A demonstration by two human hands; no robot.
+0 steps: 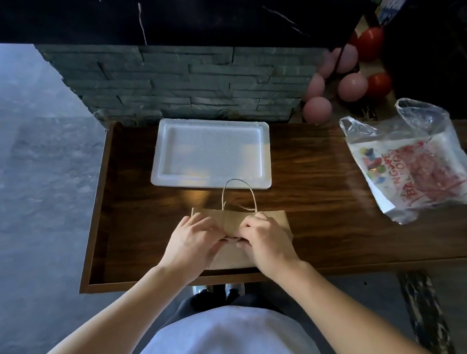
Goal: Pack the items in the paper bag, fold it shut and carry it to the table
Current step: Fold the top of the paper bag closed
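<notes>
- Your left hand and right hand each have a closed grip on the folded top of the bag.
- The bag lies on the counter, just in front of the white tray, twine handle pointing towards the tray.
- A plastic bag lies well right of the tray.

Dim, bluish light. A warm glare patch lies on the glossy desk by the white tray. Wide-angle bending and soft blur mark the edges.
</notes>
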